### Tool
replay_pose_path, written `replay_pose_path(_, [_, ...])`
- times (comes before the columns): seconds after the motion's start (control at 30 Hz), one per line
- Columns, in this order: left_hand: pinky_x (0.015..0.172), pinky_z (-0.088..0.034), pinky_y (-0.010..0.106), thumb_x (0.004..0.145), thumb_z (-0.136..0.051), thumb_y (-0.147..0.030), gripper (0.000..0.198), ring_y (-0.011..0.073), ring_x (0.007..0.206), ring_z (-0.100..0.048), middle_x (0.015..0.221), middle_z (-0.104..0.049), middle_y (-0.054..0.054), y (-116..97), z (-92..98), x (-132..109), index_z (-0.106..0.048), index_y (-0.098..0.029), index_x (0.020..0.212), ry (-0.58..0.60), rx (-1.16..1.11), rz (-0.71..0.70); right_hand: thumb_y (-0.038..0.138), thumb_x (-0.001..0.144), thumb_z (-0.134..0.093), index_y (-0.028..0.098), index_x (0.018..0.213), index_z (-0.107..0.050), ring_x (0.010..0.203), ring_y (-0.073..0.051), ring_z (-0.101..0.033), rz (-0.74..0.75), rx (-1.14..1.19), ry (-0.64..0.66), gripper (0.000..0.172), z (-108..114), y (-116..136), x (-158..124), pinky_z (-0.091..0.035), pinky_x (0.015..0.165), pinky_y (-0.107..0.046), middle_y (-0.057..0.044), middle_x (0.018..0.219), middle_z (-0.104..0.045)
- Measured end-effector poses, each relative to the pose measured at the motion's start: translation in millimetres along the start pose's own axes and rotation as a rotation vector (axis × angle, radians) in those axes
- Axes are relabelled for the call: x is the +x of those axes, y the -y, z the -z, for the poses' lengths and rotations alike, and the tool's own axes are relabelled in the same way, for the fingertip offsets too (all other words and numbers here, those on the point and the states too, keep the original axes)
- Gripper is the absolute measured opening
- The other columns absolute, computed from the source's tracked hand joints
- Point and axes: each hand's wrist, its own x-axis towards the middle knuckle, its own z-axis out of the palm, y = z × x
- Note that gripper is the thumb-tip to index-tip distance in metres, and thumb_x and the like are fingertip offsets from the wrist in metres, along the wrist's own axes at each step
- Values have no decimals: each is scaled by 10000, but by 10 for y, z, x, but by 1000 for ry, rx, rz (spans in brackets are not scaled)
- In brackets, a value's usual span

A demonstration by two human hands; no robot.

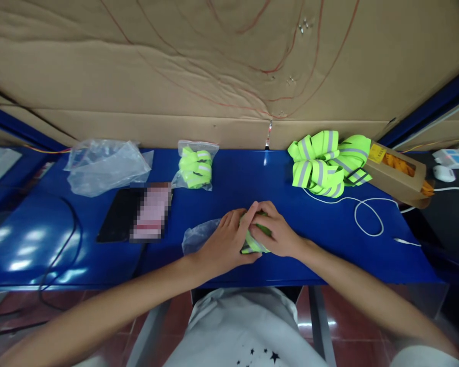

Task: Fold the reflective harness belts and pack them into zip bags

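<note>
Near the front edge of the blue table, both hands close round a folded neon-yellow reflective strap [254, 243] with grey stripes. My left hand [229, 234] wraps it from the left, thumb in front. My right hand [277, 232] grips it from the right, and the fingers of both hands overlap on top, hiding much of it. A clear plastic bag [197, 237] lies partly under my left hand; whether any of the strap is inside it I cannot tell. Farther back, a zip bag [196, 165] holds another bundle of neon-yellow straps.
Loose reflective straps [321, 160] are heaped at the back right, beside a cardboard box [400, 173] with orange contents. A white cable [371, 232] curls on the table [248, 178]. Clear empty bags [103, 165] and a dark wallet-like case [118, 216] lie left. A cardboard panel [176, 66] rises behind.
</note>
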Motion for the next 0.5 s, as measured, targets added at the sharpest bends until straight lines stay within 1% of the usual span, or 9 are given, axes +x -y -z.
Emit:
replay_pose_path(0.13, [1086,-468,568,802,-834,-426,1304,414,1340,-531,1486,-480,224,-11,83,-25,163,-262,1627,47,20,-3,196,982,-579,222,1020,-676,1025,-213,-574,17,-7,50,107,26,-45,-14,-463,887,-401,-75,1070,-628])
replay_pose_path(0.27, [1065,-486,528,831,-821,-417,1288,387,1322,-560,1472,-515,203,-65,155,-31,194,-291,1615,66,2,-18,205,960,-587,213,950,-682,1076,-247,-559,26,-27,156,97,15,-47,-32,-452,922,-438,-89,1106,-629])
replay_pose_path(0.3, [1064,-486,519,830,-827,-399,1294,380,1321,-560,1473,-514,204,-91,164,-17,198,-291,1613,69,2,-25,196,963,-564,210,951,-676,1089,-251,-556,27,-7,160,114,-3,-39,-34,-456,937,-447,-90,1104,-626])
replay_pose_path(0.37, [1064,-487,508,819,-844,-367,1305,370,1309,-565,1466,-518,206,-142,175,28,187,-282,1615,80,6,-31,157,967,-504,207,983,-657,1084,-244,-555,11,56,121,162,-44,-22,-34,-470,951,-448,-85,1082,-616])
replay_pose_path(0.43, [1052,-493,513,802,-858,-374,1297,368,1282,-580,1432,-541,198,-170,185,74,140,-272,1625,90,8,-19,122,966,-452,201,1026,-632,1066,-232,-552,-52,101,70,206,-58,-9,-25,-486,953,-442,-82,1070,-600])
replay_pose_path(0.5, [1039,-500,530,796,-855,-397,1252,374,1262,-593,1394,-569,184,-154,201,101,67,-273,1635,97,-3,2,115,970,-429,200,1082,-612,1085,-230,-547,-121,119,94,230,-9,-1,-9,-496,978,-446,-88,1102,-589])
